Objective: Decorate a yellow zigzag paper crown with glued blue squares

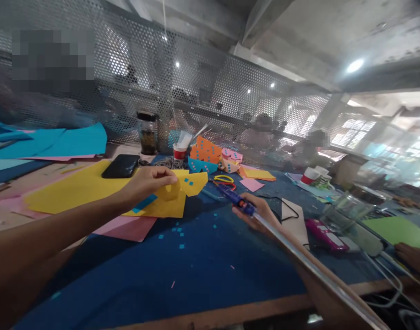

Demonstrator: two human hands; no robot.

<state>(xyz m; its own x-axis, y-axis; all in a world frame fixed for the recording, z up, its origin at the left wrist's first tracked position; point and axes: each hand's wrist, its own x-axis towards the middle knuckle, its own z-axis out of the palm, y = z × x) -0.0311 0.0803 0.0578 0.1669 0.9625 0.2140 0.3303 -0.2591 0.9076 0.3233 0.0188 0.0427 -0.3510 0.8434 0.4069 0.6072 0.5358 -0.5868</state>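
My left hand pinches a folded yellow paper piece that carries small blue squares, held up over the yellow sheets. In my right hand is a blue glue gun, its nozzle pointing left toward the paper piece. A long clear glue stick runs out of its back toward me. Loose blue paper squares lie on the blue tabletop between my hands. Just beyond the glue gun sit yellow- and red-handled scissors.
Yellow sheets lie at left under a black phone. Folded orange paper pieces, a red-and-white cup and a dark-lidded jar stand by the mesh screen. At right are a magenta device, a clear jar and another person's hand.
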